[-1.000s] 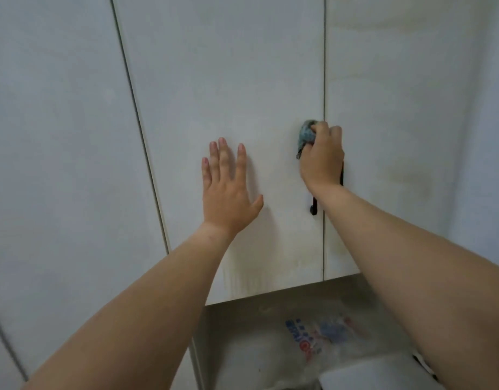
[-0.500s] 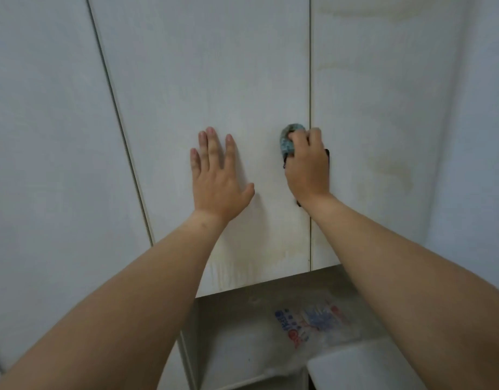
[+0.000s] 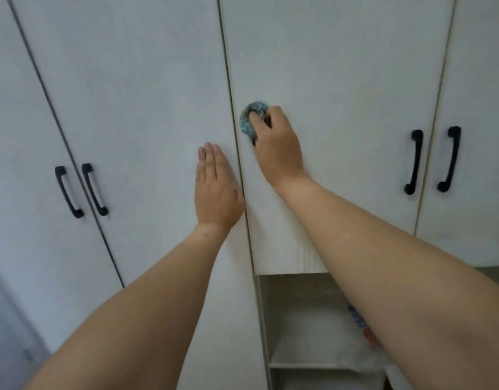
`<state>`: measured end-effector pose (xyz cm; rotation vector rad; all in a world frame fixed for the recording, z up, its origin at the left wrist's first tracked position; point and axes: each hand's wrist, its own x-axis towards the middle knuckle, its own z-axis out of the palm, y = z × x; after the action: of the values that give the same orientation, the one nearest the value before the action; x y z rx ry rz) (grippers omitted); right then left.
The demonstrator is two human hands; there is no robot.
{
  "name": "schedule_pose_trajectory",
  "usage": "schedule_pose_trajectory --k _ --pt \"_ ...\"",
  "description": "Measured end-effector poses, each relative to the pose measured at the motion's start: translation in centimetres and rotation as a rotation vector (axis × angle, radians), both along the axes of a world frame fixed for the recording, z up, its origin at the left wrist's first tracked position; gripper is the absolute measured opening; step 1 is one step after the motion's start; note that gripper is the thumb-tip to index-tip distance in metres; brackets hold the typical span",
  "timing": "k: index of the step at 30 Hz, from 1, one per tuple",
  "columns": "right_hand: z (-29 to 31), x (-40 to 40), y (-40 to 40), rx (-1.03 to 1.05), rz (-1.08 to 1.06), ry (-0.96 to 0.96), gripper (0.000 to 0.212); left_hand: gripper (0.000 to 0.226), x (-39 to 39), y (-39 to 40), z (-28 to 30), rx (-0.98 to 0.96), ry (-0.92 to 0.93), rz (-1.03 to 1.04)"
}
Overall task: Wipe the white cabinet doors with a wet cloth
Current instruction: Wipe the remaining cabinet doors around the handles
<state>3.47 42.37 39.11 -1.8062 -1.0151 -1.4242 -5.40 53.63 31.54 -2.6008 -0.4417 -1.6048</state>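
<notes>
White cabinet doors fill the view. My right hand (image 3: 276, 147) grips a bunched blue-grey cloth (image 3: 249, 119) and holds it against the white door (image 3: 341, 80) right of the centre seam, where a black handle is mostly hidden under the hand. My left hand (image 3: 216, 190) lies flat with straight fingers on the tall white door (image 3: 136, 94) left of that seam, just below and left of the cloth.
Black handles come in pairs: one pair at the left (image 3: 81, 191), another at the right (image 3: 432, 160). Below the right doors an open white shelf niche (image 3: 307, 319) holds a plastic bag with blue and red print (image 3: 362, 327).
The view has shifted so more doors and handles show. My right hand with the cloth now sits on the door right of the seam. My left hand has closed in beside the seam, fingers together.
</notes>
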Motion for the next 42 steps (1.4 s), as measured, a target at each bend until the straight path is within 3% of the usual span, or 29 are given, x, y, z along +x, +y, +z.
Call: schedule_pose_trajectory --k 2,6,9,12,13,17,19,22,23,28,30,33,40,42 --pt "-3.7 -0.5 0.6 -0.120 0.090 0.013 0.032 0.083 -0.5 1.0 -1.1 -0.008 0.023 -0.024" --pt "-14.3 0.0 -0.8 -0.417 0.133 -0.222 0.014 0.078 -1.5 1.3 -3.0 -0.029 0.004 -0.067" --pt "-13.1 0.7 -1.2 -0.481 0.102 -0.227 0.014 0.079 -1.4 0.9 -3.7 -0.010 0.034 -0.068" --pt "-9.5 0.7 -2.2 -0.150 -0.012 0.061 0.022 0.082 -0.4 -0.7 -4.1 -0.031 0.026 -0.041" --pt "-9.6 1.1 -3.1 -0.145 -0.039 0.077 0.023 0.085 0.2 -1.6 -4.3 -0.047 0.018 -0.031" --pt "-14.5 3.5 -10.1 -0.538 -0.032 -0.092 0.023 0.094 2.0 -5.1 -5.4 -0.057 0.085 -0.044" --pt "-13.3 5.1 -12.6 -0.376 -0.103 0.025 0.023 0.095 2.8 -6.2 -5.1 -0.031 0.108 -0.053" --pt "-10.1 6.2 -13.3 0.140 -0.166 0.300 0.028 0.095 4.2 -8.2 -4.6 0.022 0.140 -0.065" --pt "-10.4 6.1 -13.0 0.169 -0.177 0.298 0.028 0.095 4.6 -8.7 -4.5 0.028 0.146 -0.068" --pt "-18.8 6.3 -15.8 -0.318 -0.127 0.138 0.025 0.098 6.3 -11.1 -4.9 0.040 0.180 -0.062" --pt "-18.5 7.7 -18.1 -0.240 -0.153 0.178 0.026 0.097 6.8 -11.8 -4.7 0.059 0.168 -0.056" --pt "-16.9 9.6 -21.2 0.045 -0.247 0.329 0.026 0.096 7.8 -13.9 -4.2 0.101 0.163 -0.081" --pt "-17.1 11.4 -23.7 -0.086 -0.256 0.226 0.022 0.100 9.7 -15.6 -4.6 0.129 0.195 -0.095" --pt "-18.6 11.1 -23.1 0.023 -0.292 0.303 0.020 0.101 9.7 -15.4 -4.6 0.147 0.201 -0.091"
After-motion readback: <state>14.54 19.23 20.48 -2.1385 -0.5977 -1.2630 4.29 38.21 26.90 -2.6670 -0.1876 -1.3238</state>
